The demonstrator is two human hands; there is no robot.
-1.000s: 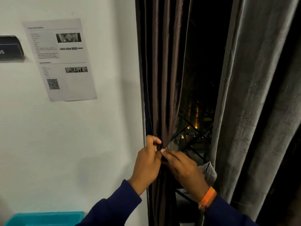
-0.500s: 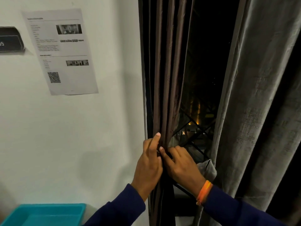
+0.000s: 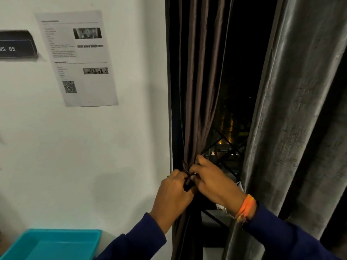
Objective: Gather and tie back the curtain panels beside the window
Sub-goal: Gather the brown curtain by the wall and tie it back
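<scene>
The brown curtain panel (image 3: 195, 102) hangs at the left edge of the dark window (image 3: 242, 76), just beside the white wall (image 3: 112, 156); its folds narrow to a bunched waist low in the scene, right where both hands meet. The left hand (image 3: 171, 195) comes in from the near left, fingers curled in against the gathered cloth, fingertips at the waist of the bundle; what exactly they pinch, cloth or a tie, cannot be told, the spot being dark and small. The right hand (image 3: 214, 182) reaches across from the near right, fingers bent and closed on the same gathered point, thumb side touching the left hand's fingertips; the bunch sits between the two sets of fingers. An orange wristband (image 3: 246, 207) circles the right wrist; both forearms wear dark blue sleeves (image 3: 142, 243). The grey curtain panel (image 3: 293, 128) hangs loose on the right, apart from both hands. On the wall: a printed sheet (image 3: 78, 59) and a dark sign (image 3: 16, 45) at far left; a teal tray (image 3: 56, 243) at near left.
</scene>
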